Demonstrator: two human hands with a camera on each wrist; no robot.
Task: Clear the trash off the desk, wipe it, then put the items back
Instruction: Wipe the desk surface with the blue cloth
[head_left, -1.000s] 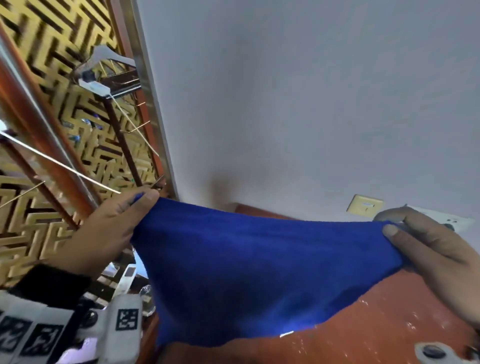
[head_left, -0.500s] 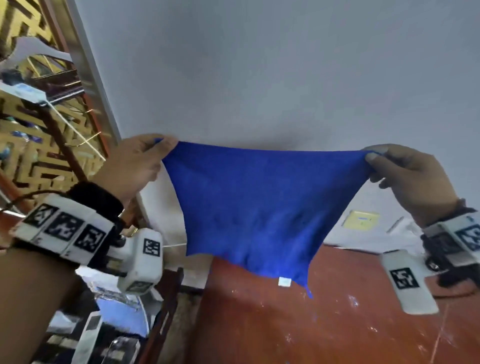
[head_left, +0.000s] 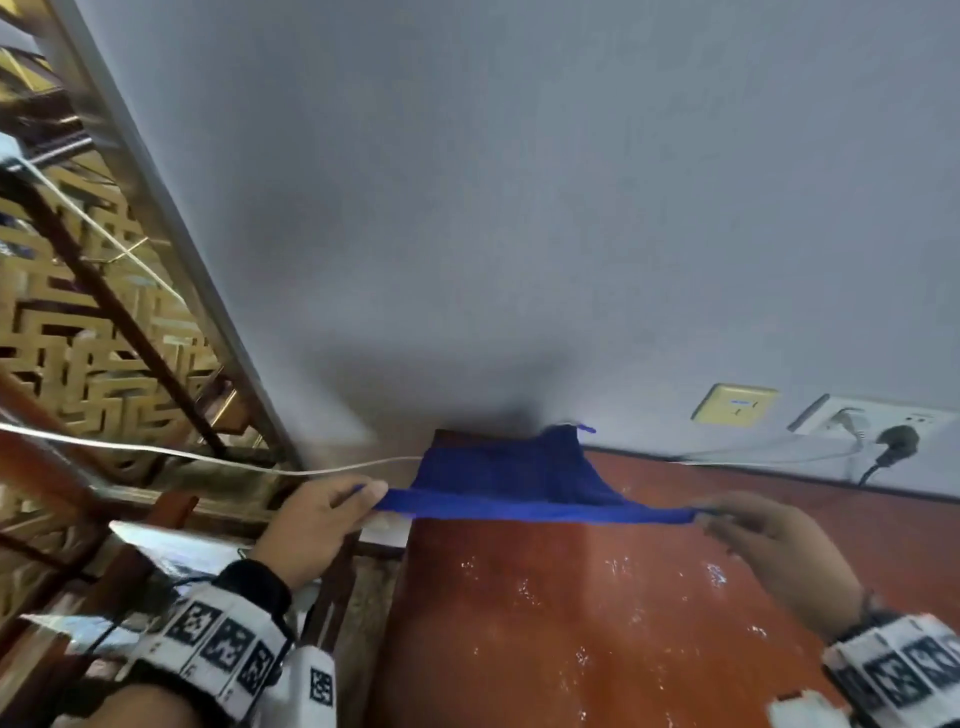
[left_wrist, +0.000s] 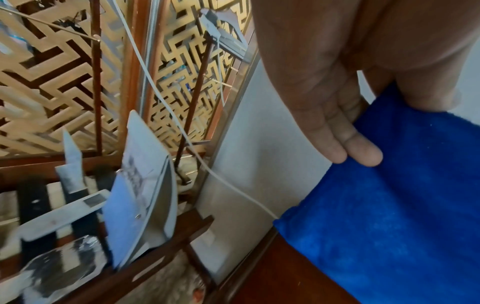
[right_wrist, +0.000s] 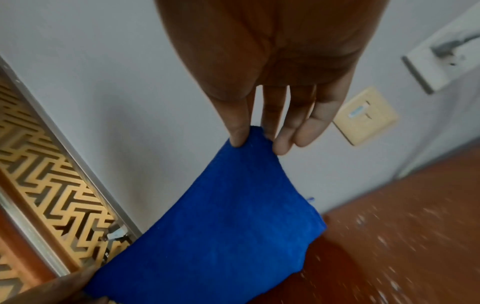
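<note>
A blue cloth (head_left: 519, 483) is stretched between both hands just above the far left corner of the reddish-brown desk (head_left: 597, 623). Its far part drapes down onto the desk near the wall. My left hand (head_left: 332, 512) pinches the cloth's left corner beyond the desk's left edge; the left wrist view shows the thumb on top of the blue cloth (left_wrist: 402, 205) and fingers (left_wrist: 358, 150) beneath. My right hand (head_left: 748, 530) pinches the right corner; in the right wrist view the fingertips (right_wrist: 239, 137) grip the blue cloth (right_wrist: 221, 236).
White specks dot the desk top. A wall socket (head_left: 872, 421) with plugs and a yellow plate (head_left: 735, 405) sit on the grey wall at right. A white cable (head_left: 182, 454) runs left. A wooden rack (left_wrist: 155, 253) holding papers stands left of the desk, before a gold lattice screen (head_left: 78, 338).
Both hands have lowered the cloth from held up in front of the wall to nearly flat over the desk's far left corner. Its hanging part now lies on the desk.
</note>
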